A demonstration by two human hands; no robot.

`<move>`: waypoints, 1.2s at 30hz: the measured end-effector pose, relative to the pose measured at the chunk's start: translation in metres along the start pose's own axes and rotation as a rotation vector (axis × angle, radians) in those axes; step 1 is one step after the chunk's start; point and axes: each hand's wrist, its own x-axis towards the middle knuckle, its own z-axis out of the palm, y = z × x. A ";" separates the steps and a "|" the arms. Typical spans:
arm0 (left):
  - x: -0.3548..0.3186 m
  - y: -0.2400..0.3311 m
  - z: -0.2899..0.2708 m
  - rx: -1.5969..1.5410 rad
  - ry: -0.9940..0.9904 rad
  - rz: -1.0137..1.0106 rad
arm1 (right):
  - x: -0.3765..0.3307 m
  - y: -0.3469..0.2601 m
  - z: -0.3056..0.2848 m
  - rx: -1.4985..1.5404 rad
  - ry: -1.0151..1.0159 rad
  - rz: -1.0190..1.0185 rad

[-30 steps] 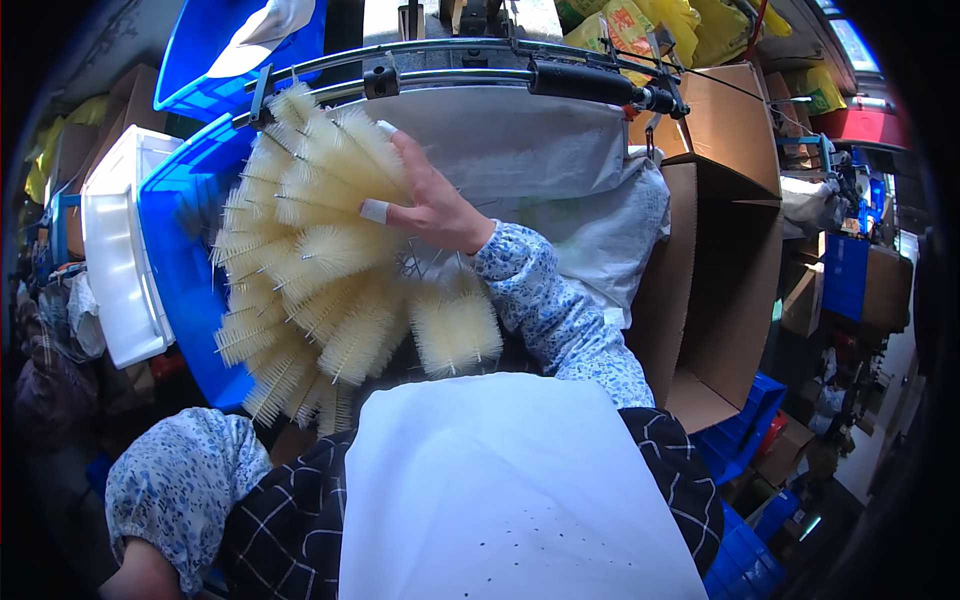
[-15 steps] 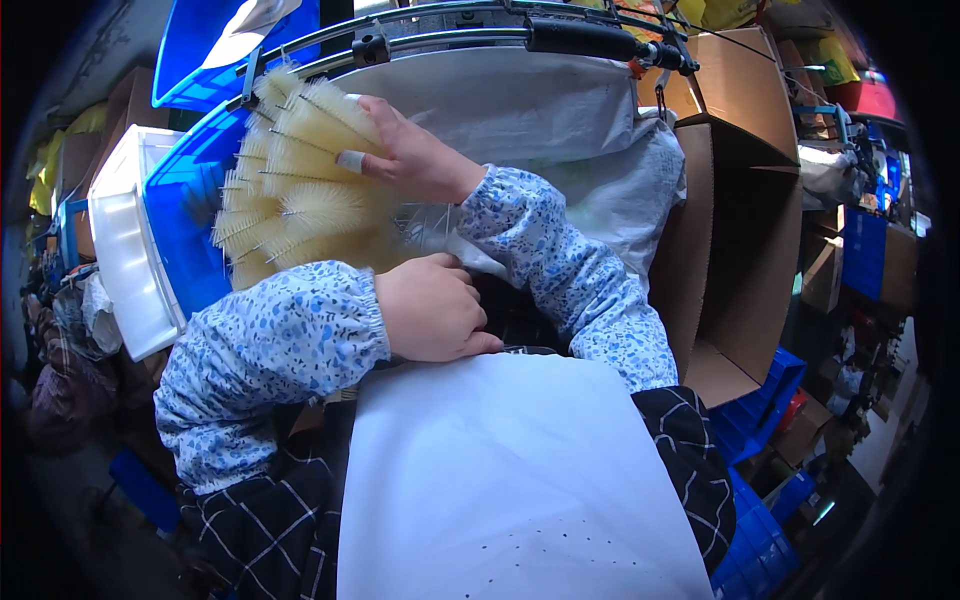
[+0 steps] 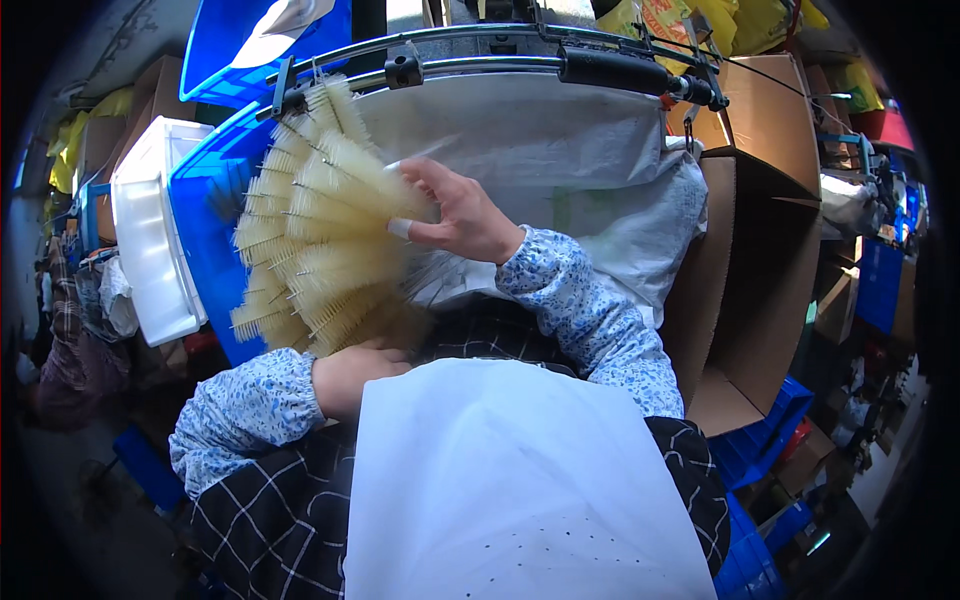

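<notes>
A thick fan of cream-bristled tube brushes (image 3: 325,215) on twisted wire stems spreads at the left, in front of my lap. My right hand (image 3: 462,212) is at its right side, with thumb and forefinger curved around some bristles; pale wraps cover their tips. Thin wire stems (image 3: 432,278) show blurred below this hand. Low against the bundle's bottom edge rests my left hand (image 3: 350,378), its fingers mostly hidden under the bristles and beside the white apron-like sheet (image 3: 500,470) on my front.
Behind the brushes is a blue bin (image 3: 205,190), with a white plastic box (image 3: 150,230) to its left. A metal rail with a black roller (image 3: 612,68) runs across the far side. White sacking (image 3: 520,140) hangs below it. An open cardboard box (image 3: 755,290) stands at the right.
My left hand has moved down and left, to under the brush bundle. The right hand has shifted right and down within the picture. The brushes fan lower, and the whole view has shifted slightly.
</notes>
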 end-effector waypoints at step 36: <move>0.012 -0.028 -0.128 0.550 0.617 -0.768 | 0.002 0.008 -0.203 -0.630 0.607 -0.077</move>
